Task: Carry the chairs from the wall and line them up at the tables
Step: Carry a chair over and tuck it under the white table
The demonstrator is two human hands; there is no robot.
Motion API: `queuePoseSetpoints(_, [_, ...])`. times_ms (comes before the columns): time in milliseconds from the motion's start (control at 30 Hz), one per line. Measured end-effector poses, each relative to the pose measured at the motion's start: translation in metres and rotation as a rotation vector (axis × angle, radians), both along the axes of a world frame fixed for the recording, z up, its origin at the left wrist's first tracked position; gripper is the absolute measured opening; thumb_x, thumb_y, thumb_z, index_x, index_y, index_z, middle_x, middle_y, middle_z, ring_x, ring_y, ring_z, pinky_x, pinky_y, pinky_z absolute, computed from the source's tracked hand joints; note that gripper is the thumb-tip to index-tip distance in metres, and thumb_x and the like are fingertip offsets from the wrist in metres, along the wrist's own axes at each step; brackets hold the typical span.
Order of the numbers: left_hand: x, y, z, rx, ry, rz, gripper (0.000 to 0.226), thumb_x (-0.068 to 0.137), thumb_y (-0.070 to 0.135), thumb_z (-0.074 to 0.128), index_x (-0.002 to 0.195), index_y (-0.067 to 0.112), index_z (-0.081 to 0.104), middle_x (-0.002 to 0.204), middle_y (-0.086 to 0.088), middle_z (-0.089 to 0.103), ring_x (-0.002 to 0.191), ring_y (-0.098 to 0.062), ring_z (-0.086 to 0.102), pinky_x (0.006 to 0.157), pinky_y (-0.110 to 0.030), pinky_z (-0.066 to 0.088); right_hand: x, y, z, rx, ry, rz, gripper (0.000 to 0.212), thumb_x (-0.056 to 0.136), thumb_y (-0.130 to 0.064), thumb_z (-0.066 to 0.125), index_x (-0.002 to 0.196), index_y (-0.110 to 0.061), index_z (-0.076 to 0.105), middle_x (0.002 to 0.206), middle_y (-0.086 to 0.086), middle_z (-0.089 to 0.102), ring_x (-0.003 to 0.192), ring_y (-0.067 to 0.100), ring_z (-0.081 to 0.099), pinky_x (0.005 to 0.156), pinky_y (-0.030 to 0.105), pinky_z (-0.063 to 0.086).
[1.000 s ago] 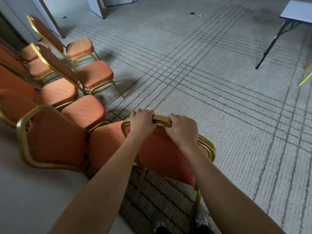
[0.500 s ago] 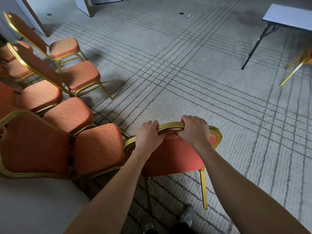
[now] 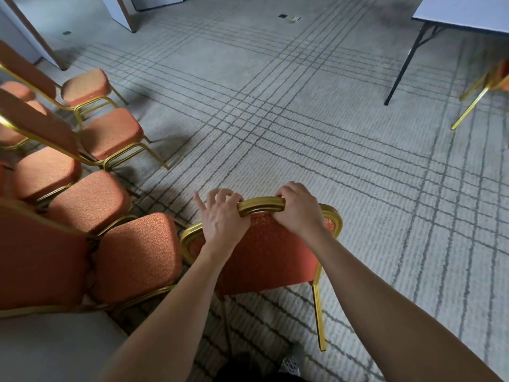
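Observation:
I stand behind an orange chair (image 3: 264, 255) with a gold frame, its back turned toward me and its rear legs over the carpet. My right hand (image 3: 298, 209) grips the top rail of the back. My left hand (image 3: 220, 219) holds the same rail further left, fingers curled over the top and the little finger sticking out. The chair's seat is hidden behind its back. A row of matching orange chairs (image 3: 115, 133) runs along the left. A white folding table (image 3: 465, 12) stands at the far right.
Another gold-legged chair (image 3: 493, 84) shows at the right edge beside the table's black leg (image 3: 407, 59). A neighbouring chair's seat (image 3: 137, 252) lies close to the left of the held chair. Patterned carpet stretches between the row and the table. My shoes show at the bottom.
The held chair has come away from the row, toward the right, and its rear legs now show. My left hand has loosened, with the little finger lifted off the rail.

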State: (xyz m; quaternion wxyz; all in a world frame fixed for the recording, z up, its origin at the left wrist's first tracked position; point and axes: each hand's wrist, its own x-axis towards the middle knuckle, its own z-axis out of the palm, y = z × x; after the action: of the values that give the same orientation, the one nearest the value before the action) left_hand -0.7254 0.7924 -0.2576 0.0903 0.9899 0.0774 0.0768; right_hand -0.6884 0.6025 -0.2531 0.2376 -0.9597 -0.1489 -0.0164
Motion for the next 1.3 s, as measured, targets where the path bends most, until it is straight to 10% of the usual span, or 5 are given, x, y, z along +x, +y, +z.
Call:
queuePoseSetpoints(133, [0.01,-0.008,0.008,-0.066,0.005,0.012,0.02,0.086,0.041,0.06,0.093,0.026,0.073,0.104,0.006,0.068,0.105,-0.025,0.063,0.095,-0.045,0.042,0.013,-0.001,-0.007,-0.103,-0.084,-0.059,0.029,0.083,-0.047,0.064,0.09,-0.018,0.066,0.091,-0.002,0.067,0.09,0.022,0.062,0.072,0.034,0.046])
queuePoseSetpoints(233, [0.017,-0.006,0.02,-0.055,0.121,0.095,0.024,0.088,0.043,0.057,0.081,0.021,0.059,0.076,0.005,0.06,0.071,-0.024,0.058,0.066,-0.033,0.034,0.019,0.006,-0.006,-0.134,-0.087,-0.09,0.027,0.081,-0.042,0.064,0.069,-0.022,0.051,0.061,-0.007,0.055,0.056,0.017,0.053,0.052,0.028,0.03])
queuePoseSetpoints(733, [0.148,0.005,0.038,-0.088,0.119,-0.032,0.027,0.085,0.049,0.058,0.078,0.022,0.062,0.08,0.0,0.07,0.081,-0.027,0.066,0.067,-0.03,0.033,0.144,0.009,0.018,-0.184,0.009,-0.159,0.045,0.075,-0.05,0.064,0.055,-0.025,0.032,0.046,-0.011,0.035,0.051,0.018,0.05,0.06,0.029,0.03])
queuePoseSetpoints(933, [0.216,-0.022,0.056,-0.108,0.127,-0.252,0.026,0.082,0.046,0.06,0.073,0.023,0.052,0.072,0.004,0.063,0.076,-0.026,0.065,0.064,-0.03,0.036,0.173,-0.023,0.028,-0.178,-0.048,-0.346,0.043,0.07,-0.065,0.041,0.057,-0.024,0.037,0.052,-0.006,0.056,0.054,0.022,0.059,0.056,0.029,0.037])
queuePoseSetpoints(1300, [0.35,-0.123,0.069,-0.105,0.072,-0.48,0.026,0.083,0.048,0.059,0.076,0.023,0.055,0.078,0.0,0.07,0.075,-0.028,0.067,0.068,-0.033,0.045,0.268,-0.123,0.05,-0.259,-0.077,-0.549,0.039,0.083,-0.062,0.059,0.073,-0.026,0.052,0.069,-0.001,0.069,0.072,0.027,0.067,0.063,0.03,0.033])
